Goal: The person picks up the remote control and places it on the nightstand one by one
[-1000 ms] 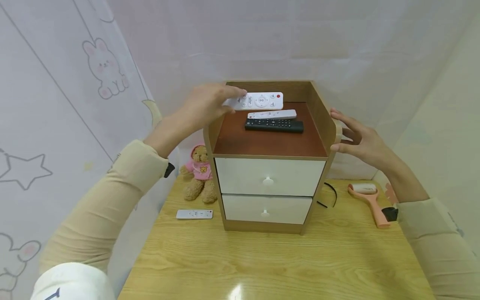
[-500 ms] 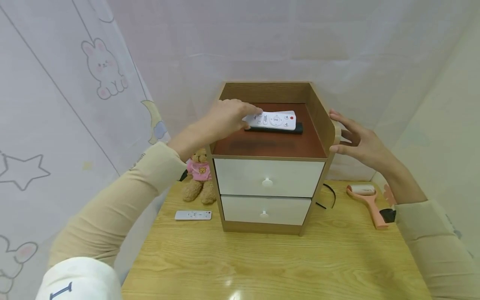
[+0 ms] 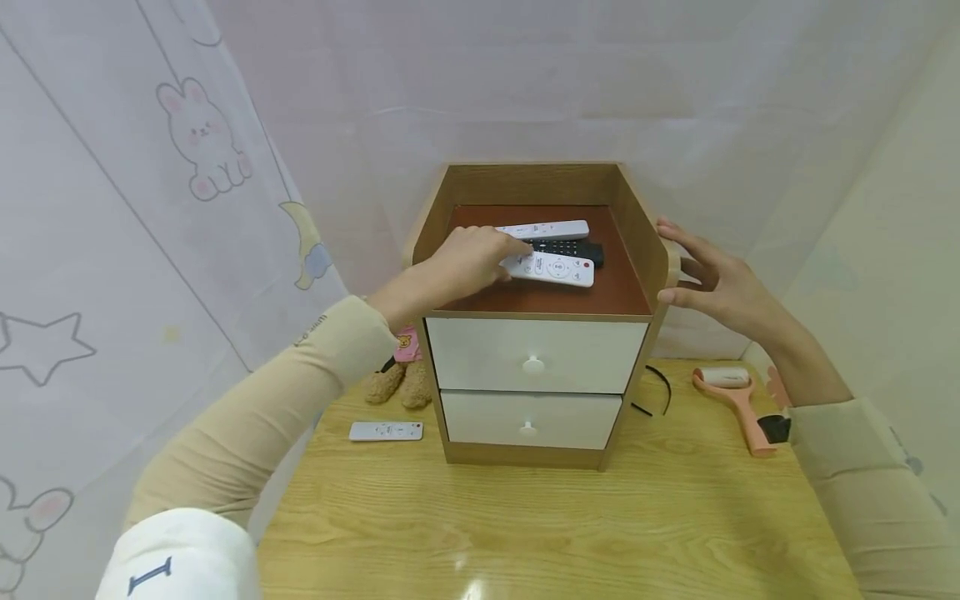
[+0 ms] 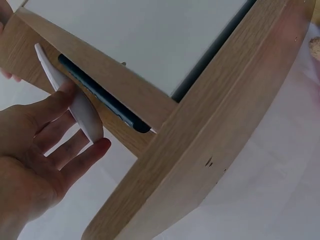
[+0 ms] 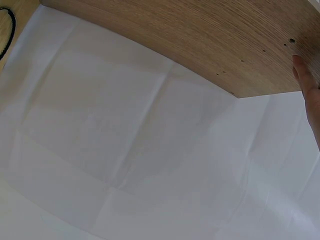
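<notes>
My left hand [image 3: 474,262] pinches a white remote control [image 3: 561,269] by its left end, over the top shelf of a small wooden drawer cabinet [image 3: 652,250]. A black remote [image 3: 577,249] and a second white remote [image 3: 553,230] lie behind it on that shelf. In the left wrist view, thumb and fingers grip the white remote [image 4: 84,111] by its edges, beside the black remote [image 4: 102,95]. With its fingers fairly straight, my right hand [image 3: 731,282] touches the cabinet's right side panel; the right wrist view shows only part of this hand [image 5: 311,95].
On the wooden table [image 3: 525,517], another white remote [image 3: 386,431] lies left of the cabinet. Behind it sits a teddy bear [image 3: 415,385], partly hidden by my left sleeve. Right of the cabinet are a thin black band [image 3: 663,383] and an orange lint roller [image 3: 742,404].
My left hand has carried the white remote right and down, from above the shelf's back to its front part, before the black remote. The right hand stays on the side panel.
</notes>
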Demonstrator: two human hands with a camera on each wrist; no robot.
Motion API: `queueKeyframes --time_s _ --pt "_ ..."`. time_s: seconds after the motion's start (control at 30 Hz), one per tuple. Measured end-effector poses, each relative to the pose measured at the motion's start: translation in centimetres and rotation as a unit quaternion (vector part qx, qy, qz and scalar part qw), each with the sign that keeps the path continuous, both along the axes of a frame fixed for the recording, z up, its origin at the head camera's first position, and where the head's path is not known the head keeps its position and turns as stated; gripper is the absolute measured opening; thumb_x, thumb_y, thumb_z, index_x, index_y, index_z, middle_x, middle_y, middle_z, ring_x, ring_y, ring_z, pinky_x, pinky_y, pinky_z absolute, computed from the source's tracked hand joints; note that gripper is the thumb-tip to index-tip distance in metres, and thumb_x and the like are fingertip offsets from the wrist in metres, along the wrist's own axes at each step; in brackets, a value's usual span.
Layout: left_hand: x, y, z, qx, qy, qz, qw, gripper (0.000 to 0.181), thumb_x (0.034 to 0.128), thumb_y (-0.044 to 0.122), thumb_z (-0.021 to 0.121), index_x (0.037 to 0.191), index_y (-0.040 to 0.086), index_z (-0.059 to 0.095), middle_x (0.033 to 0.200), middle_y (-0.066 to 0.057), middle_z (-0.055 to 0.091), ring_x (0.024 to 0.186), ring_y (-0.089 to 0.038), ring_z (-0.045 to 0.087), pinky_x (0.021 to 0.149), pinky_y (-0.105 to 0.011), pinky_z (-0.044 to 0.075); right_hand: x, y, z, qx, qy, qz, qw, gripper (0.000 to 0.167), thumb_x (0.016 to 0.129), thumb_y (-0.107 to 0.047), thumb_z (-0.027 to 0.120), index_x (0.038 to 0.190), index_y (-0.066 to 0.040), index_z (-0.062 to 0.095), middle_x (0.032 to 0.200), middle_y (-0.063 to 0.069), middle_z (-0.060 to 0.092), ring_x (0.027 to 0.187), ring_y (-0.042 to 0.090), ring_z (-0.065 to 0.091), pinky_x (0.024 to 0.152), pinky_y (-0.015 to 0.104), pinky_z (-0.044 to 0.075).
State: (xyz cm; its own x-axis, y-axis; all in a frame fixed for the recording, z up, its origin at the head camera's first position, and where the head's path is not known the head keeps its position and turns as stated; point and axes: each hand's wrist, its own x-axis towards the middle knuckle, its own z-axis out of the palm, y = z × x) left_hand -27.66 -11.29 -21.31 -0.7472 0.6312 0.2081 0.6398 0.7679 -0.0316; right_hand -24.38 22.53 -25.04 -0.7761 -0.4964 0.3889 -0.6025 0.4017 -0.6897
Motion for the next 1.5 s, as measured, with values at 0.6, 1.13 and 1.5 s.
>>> queueKeyframes --time_s 0.6,1.13,1.5 --pt "-1.0 0.5 -1.8 0.022 -0.014 0.028 0.9993 0.038 0.0904 0.012 0.068 0.128 0.017 0.064 0.123 -0.002 0.065 0.109 -0.02 0.062 0.078 -0.039 0.054 -1.3 0.8 -1.1 -0.002 -0.004 -0.001 1.0 0.084 0.086 0.006 0.067 0.154 -0.023 0.026 0.16 -0.006 0.017 0.136 0.048 0.028 0.095 0.01 0.04" --pt "1.9 -0.4 -0.9 0.024 0.071 0.023 0.9969 0.039 0.0922 0.022 0.067 0.13 0.017 0.062 0.129 0.0 0.062 0.12 -0.021 0.055 0.071 -0.042 0.056 -1.9 1.0 -1.8 -0.015 -0.006 0.013 0.9998 0.085 0.086 0.007 0.066 0.154 -0.023 0.025 0.161 -0.005 0.016 0.137 0.044 0.031 0.092 0.012 0.045" --pt "11.5 -8.2 -0.8 0.252 0.274 -0.101 0.9226 0.049 0.0807 -0.001 0.075 0.128 0.004 0.062 0.125 -0.009 0.064 0.119 -0.028 0.057 0.092 -0.033 0.051 -1.2 0.2 -1.6 -0.019 -0.005 0.015 0.9997 0.085 0.085 0.008 0.067 0.154 -0.022 0.026 0.16 -0.005 0.017 0.137 0.045 0.03 0.094 0.011 0.043"
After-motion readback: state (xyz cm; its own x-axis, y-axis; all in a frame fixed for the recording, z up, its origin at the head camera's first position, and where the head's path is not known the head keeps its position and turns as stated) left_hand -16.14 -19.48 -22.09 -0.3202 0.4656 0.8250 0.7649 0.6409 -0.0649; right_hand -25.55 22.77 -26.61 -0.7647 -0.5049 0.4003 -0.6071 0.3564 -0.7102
